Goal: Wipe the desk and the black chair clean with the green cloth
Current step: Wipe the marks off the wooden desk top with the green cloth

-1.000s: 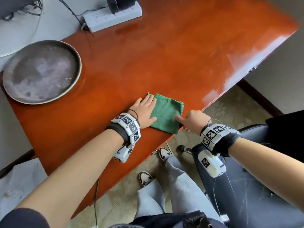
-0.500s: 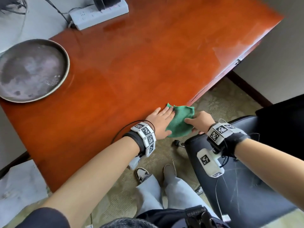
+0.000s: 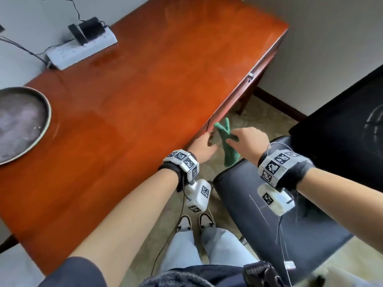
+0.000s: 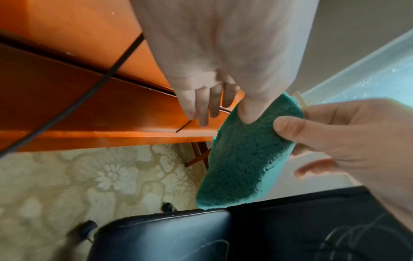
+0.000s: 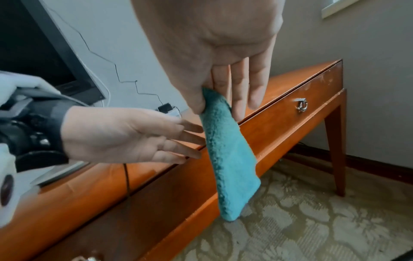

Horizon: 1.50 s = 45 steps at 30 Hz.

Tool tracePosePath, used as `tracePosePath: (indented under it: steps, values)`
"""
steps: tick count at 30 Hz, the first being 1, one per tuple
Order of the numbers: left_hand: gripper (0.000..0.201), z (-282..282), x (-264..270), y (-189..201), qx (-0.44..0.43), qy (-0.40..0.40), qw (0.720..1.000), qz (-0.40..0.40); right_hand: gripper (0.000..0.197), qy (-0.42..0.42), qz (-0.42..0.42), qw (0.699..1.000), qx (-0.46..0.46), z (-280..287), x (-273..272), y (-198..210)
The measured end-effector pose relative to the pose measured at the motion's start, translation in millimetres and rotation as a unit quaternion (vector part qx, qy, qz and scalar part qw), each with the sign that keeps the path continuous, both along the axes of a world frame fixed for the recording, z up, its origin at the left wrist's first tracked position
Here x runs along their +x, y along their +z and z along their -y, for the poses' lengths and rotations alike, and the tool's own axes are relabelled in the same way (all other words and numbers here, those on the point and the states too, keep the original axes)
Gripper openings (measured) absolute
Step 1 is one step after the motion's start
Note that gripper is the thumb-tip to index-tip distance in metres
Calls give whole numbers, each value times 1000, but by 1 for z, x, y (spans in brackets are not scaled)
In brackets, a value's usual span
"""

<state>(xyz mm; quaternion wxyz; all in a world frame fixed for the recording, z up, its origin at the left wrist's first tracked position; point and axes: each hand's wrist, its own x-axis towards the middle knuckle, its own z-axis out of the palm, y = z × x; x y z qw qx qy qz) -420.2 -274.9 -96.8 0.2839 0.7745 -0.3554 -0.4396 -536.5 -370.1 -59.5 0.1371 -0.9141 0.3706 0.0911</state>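
Observation:
The green cloth (image 3: 227, 141) hangs folded in the air between the desk's front edge and the black chair (image 3: 279, 214). My right hand (image 3: 232, 139) pinches its top between thumb and forefinger; the right wrist view shows this pinch (image 5: 219, 106) on the cloth (image 5: 230, 159). My left hand (image 3: 209, 141) is just off the red-brown desk (image 3: 145, 100), open with straight fingers beside the cloth. In the left wrist view, the left hand (image 4: 225, 114) has its thumb against the cloth (image 4: 245, 159), above the chair seat (image 4: 167, 234).
A round metal tray (image 3: 20, 125) sits at the desk's left end, a white power strip (image 3: 83, 50) with plugs at the back. A drawer handle (image 5: 301, 105) sticks out of the desk front. My legs and shoes (image 3: 194, 222) stand on patterned carpet beside the chair.
The cloth has come off the desk's front edge and now hangs from my right hand above the chair's front. My left hand has slid off the desk and no longer presses the cloth.

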Motion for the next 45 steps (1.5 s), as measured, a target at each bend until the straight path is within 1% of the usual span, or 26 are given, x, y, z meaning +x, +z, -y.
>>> tracePosePath:
  steps: [2,5,8,11,12,14,15,16,17,18,19,20,21,22,23,24,25,27,28,31,33,34,35,39,42,45]
  values:
    - [53,1,5,4,-10,56,998,-26,24,-1,26,1000,8,-3,6,6]
    - [56,-5,22,12,-25,151,985,-84,25,-16,112,992,47,-13,23,13]
    - [55,-22,48,26,-59,232,961,-140,27,-25,201,973,113,-27,52,15]
    - [58,-47,76,34,-120,290,934,-171,31,-62,265,944,187,-42,86,16]
    - [58,-56,85,35,-135,299,930,-164,30,-79,284,930,218,-48,97,15]
    - [55,-71,103,33,-155,308,933,-102,28,-114,291,908,278,-56,118,9]
    - [52,-77,111,29,-160,311,935,-57,29,-128,270,907,298,-60,126,3]
    - [48,-84,116,24,-162,306,938,-5,29,-137,231,912,310,-61,132,-5]
    - [44,-90,119,19,-163,291,942,48,29,-141,183,922,311,-63,136,-14]
    - [42,-95,121,12,-160,259,947,99,30,-142,129,935,297,-63,138,-23]
    - [41,-99,121,3,-147,204,957,145,30,-142,80,948,272,-63,138,-32]
    - [39,-103,119,-3,-114,129,968,183,32,-140,41,958,245,-63,136,-38]
    - [40,-106,116,-9,-62,40,973,219,35,-136,14,964,227,-64,133,-45]
    - [44,-108,113,-14,-8,-47,965,260,38,-134,-2,967,217,-65,130,-49]
    - [49,-109,111,-19,28,-116,946,300,39,-134,-10,968,211,-66,127,-52]
    - [53,-110,110,-23,45,-160,928,332,39,-135,-16,969,208,-67,125,-54]
    - [57,-110,108,-25,55,-185,916,351,37,-135,-18,970,202,-68,123,-55]
    - [62,-107,106,-27,73,-208,903,370,27,-142,-19,973,181,-69,120,-55]
    - [66,-105,105,-29,90,-211,898,375,27,-150,-14,973,172,-70,120,-56]
    - [81,-100,106,-35,162,-196,894,369,36,-169,-8,972,163,-71,117,-59]
    - [84,-96,107,-37,179,-219,875,393,39,-185,-16,968,171,-71,114,-61]
    - [83,-94,106,-37,178,-238,862,410,41,-193,-18,964,182,-71,113,-63]
    - [83,-92,105,-36,173,-254,855,417,42,-203,-18,960,195,-71,111,-65]
    - [84,-83,90,-37,162,-268,875,370,37,-252,14,940,229,-70,95,-73]
    - [86,-78,76,-40,152,-303,868,364,29,-276,40,929,243,-67,76,-77]
    - [85,-74,72,-37,147,-323,858,371,22,-277,59,927,247,-67,62,-78]
